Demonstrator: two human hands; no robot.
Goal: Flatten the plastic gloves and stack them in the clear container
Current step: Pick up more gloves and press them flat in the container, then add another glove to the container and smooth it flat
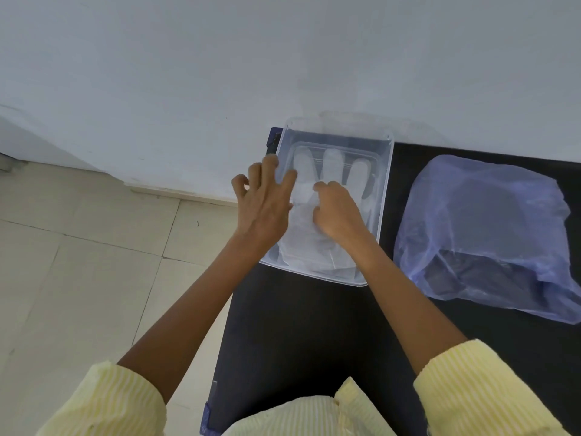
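We see a plastic glove (317, 190) lying palm-flat inside the clear container (386, 196), just right of centre frame on the dark tabletop (301, 335). Our left hand (267, 202) hovers at the container's left rim, fingers spread and holding nothing. Our right hand (338, 212) rests on the glove's palm, fingers curled down, apparently pinching the film. We judge it featherlight, limp and clingy, so pressing from the palm outward suits it. A blue bag (484, 228) lies at right.
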